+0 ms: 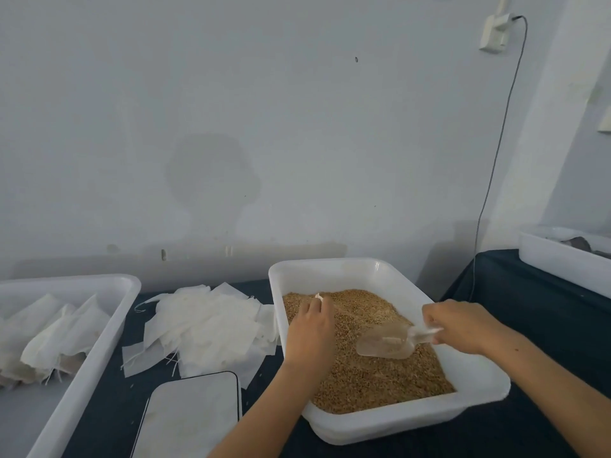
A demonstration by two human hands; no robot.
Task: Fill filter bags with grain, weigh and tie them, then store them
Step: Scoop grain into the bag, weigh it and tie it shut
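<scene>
1. Right hand (463, 327) is gripping the handle of a clear scoop (388, 342), holding it just above the grain (370, 368) inside the grain tub (406, 421).
2. Left hand (309, 328) is reaching over the grain too, fingers curled round a small bit of white (318, 296) at the fingertips; probably a filter bag, but too small to be sure.
3. Progress: looking like the filling stage. Scoop is nearly empty, only a few grains sitting in it.
4. Done so far: a tray (99, 328) well left of the grain tub is holding several white bags (56, 338), apparently finished ones; whether tied, cannot tell.
5. Left to do: a loose pile of flat empty bags (208, 328) is lying just left of the grain tub, so plenty remaining.
6. A flat white scale (195, 414) is sitting front-left of the grain tub, with nothing on it.
7. Grain is looking tan, dry, loose, filling most of the tub floor.
</scene>
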